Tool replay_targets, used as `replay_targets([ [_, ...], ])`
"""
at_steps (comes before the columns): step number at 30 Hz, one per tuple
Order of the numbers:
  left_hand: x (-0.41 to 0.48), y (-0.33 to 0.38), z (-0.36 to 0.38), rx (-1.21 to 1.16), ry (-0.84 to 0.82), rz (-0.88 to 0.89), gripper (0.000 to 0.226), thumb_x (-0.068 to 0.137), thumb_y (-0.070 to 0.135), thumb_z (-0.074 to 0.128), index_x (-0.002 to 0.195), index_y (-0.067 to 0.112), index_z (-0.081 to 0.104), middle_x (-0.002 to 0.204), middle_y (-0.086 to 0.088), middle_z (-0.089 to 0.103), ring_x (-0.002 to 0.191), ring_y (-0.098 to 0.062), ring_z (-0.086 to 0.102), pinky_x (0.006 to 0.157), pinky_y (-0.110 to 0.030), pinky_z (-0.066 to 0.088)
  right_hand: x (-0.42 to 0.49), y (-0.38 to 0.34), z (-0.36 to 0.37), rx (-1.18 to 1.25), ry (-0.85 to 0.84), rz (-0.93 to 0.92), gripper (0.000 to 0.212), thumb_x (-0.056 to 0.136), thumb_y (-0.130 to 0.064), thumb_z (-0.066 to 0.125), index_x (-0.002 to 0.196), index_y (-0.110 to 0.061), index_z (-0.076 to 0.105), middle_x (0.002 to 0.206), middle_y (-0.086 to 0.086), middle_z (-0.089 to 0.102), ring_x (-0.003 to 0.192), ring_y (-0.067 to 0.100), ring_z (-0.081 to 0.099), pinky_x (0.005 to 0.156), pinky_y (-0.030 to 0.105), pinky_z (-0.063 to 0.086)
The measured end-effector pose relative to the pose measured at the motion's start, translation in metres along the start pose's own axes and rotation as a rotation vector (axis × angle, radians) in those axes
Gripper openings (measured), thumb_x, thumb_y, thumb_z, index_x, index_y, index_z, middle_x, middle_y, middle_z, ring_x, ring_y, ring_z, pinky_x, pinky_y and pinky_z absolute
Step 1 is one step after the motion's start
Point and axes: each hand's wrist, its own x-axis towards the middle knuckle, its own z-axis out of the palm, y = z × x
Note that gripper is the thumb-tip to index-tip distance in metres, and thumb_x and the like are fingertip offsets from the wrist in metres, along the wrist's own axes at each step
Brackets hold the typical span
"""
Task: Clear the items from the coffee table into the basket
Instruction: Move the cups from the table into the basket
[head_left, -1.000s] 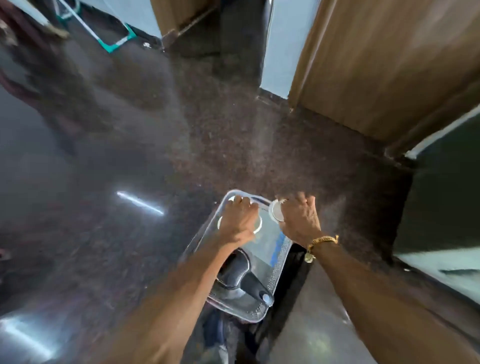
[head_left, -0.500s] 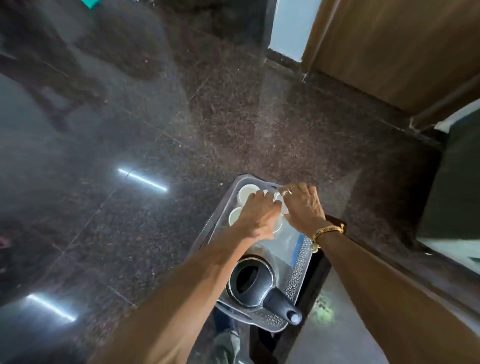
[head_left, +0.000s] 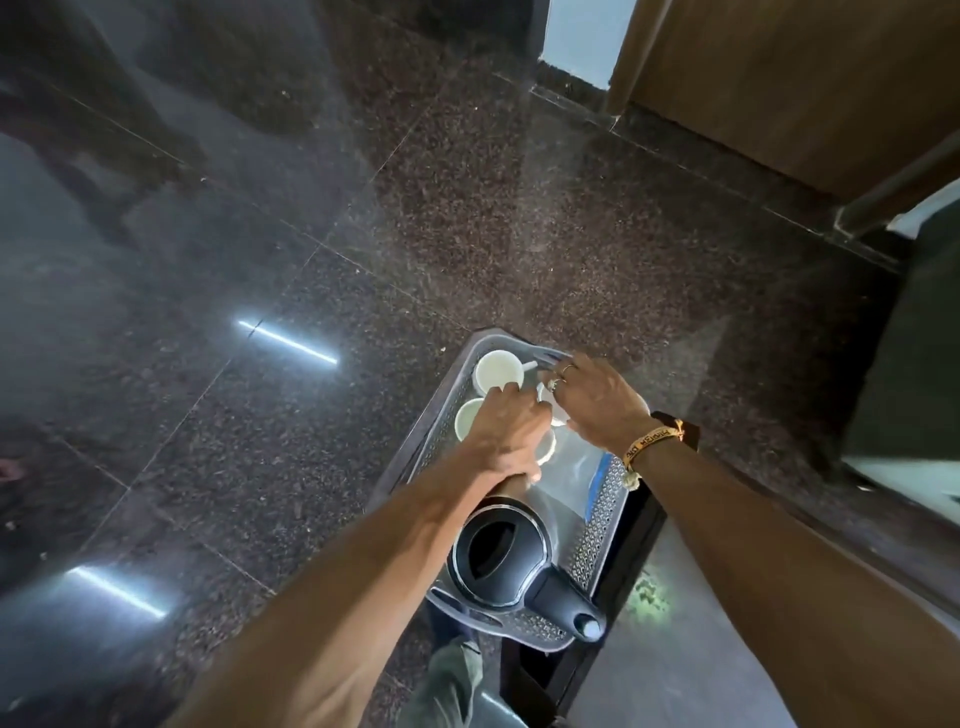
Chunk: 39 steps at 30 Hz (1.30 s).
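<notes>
A grey perforated basket (head_left: 429, 447) sits by the corner of the dark coffee table (head_left: 618, 587). Inside it are a black kettle (head_left: 501, 556) at the near end and a clear plastic bag with a blue strip (head_left: 582, 467). Two white cups (head_left: 497, 370) (head_left: 469, 419) stand at the far left. My left hand (head_left: 511, 431) curls down over another white cup (head_left: 546, 450) in the basket. My right hand (head_left: 597, 402), with rings and a wrist band, grips a white cup (head_left: 554, 413) beside it. Both hands touch over the far half of the basket.
Polished dark granite floor (head_left: 311, 260) spreads to the left and ahead. A wooden door (head_left: 779, 78) stands at the back right and dark furniture (head_left: 914, 338) at the right edge. My trouser leg (head_left: 449, 680) shows below the basket.
Both hands have come closer together and lower into the basket's far end with their cups. The view has tilted down, so the kettle and two standing cups now show fully.
</notes>
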Motion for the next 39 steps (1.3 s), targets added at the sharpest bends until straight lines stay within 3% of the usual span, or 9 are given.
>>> replay_targets([
  [4,0.006,-0.004,0.007,-0.084,-0.038,-0.002,0.031,0.063,0.029,0.083,0.082,0.016,0.062,0.1,-0.013,0.066,0.079,-0.027,0.067,0.061,-0.029,0.043,0.002,-0.002,0.008,-0.021,-0.031,-0.014,0.05,0.096,-0.021,0.058,0.144,-0.015,0.045,0.141,0.005,0.051,0.136,0.028,0.039,0.114,0.041,0.035],
  [8,0.011,-0.009,0.012,-0.118,-0.086,-0.012,0.035,0.063,0.024,0.082,0.067,0.018,0.048,0.068,-0.002,0.049,0.073,-0.026,0.067,0.054,-0.022,0.037,0.002,-0.006,0.013,-0.005,-0.014,0.011,0.058,0.094,-0.021,0.062,0.147,-0.014,0.04,0.139,0.005,0.051,0.132,0.027,0.042,0.109,0.041,0.04],
  [10,0.01,-0.006,0.01,-0.108,-0.11,-0.013,0.036,0.063,0.025,0.083,0.068,0.015,0.05,0.076,-0.005,0.059,0.075,-0.027,0.068,0.055,-0.024,0.041,-0.001,-0.007,0.014,0.011,-0.006,0.022,0.061,0.092,-0.018,0.063,0.147,-0.014,0.039,0.139,0.005,0.051,0.131,0.027,0.043,0.108,0.039,0.042],
  [13,0.003,-0.002,0.003,-0.062,-0.031,-0.011,0.059,0.068,0.027,0.084,0.114,0.001,0.059,0.101,-0.013,0.064,0.085,-0.03,0.068,0.066,-0.034,0.052,-0.009,-0.008,0.008,0.038,0.021,0.037,0.061,0.088,-0.008,0.063,0.145,-0.017,0.043,0.142,0.007,0.049,0.13,0.027,0.045,0.106,0.039,0.044],
  [15,-0.006,0.001,-0.009,-0.06,-0.005,-0.038,0.059,0.075,0.023,0.079,0.125,0.002,0.055,0.105,-0.012,0.066,0.093,-0.031,0.069,0.072,-0.036,0.054,-0.022,-0.005,-0.002,0.075,0.053,0.084,0.067,0.082,0.001,0.064,0.145,-0.016,0.046,0.143,0.01,0.049,0.127,0.029,0.05,0.104,0.04,0.047],
  [18,-0.022,0.008,-0.034,-0.017,0.005,-0.083,0.037,0.087,0.017,0.064,0.123,0.006,0.058,0.112,-0.014,0.067,0.104,-0.032,0.066,0.082,-0.04,0.055,-0.051,0.004,-0.018,0.13,0.123,0.183,0.071,0.078,0.001,0.067,0.145,-0.012,0.048,0.139,0.015,0.053,0.116,0.032,0.056,0.098,0.044,0.047],
  [23,-0.055,0.046,-0.074,0.12,0.174,-0.112,0.04,0.092,0.021,0.057,0.132,0.017,0.053,0.127,-0.007,0.061,0.117,-0.028,0.058,0.096,-0.043,0.049,-0.117,0.019,-0.048,0.182,0.257,0.306,0.069,0.089,-0.039,0.062,0.149,-0.011,0.041,0.155,0.014,0.039,0.133,0.035,0.045,0.107,0.048,0.038],
  [29,-0.09,0.138,-0.082,0.211,0.412,-0.103,0.058,0.097,0.036,0.047,0.149,0.016,0.031,0.161,-0.01,0.02,0.147,-0.033,0.022,0.116,-0.05,0.022,-0.214,0.01,-0.061,0.204,0.363,0.355,0.071,0.097,-0.047,0.053,0.154,-0.012,0.032,0.164,0.015,0.022,0.15,0.036,0.021,0.12,0.055,0.016],
  [39,-0.166,0.308,-0.087,0.179,0.576,-0.092,0.064,0.095,0.041,0.051,0.15,0.015,0.032,0.161,-0.01,0.022,0.147,-0.035,0.023,0.115,-0.051,0.023,-0.412,0.03,-0.031,0.279,0.466,0.574,0.078,0.096,-0.064,0.043,0.154,-0.013,0.033,0.165,0.015,0.021,0.151,0.036,0.018,0.12,0.056,0.014],
])
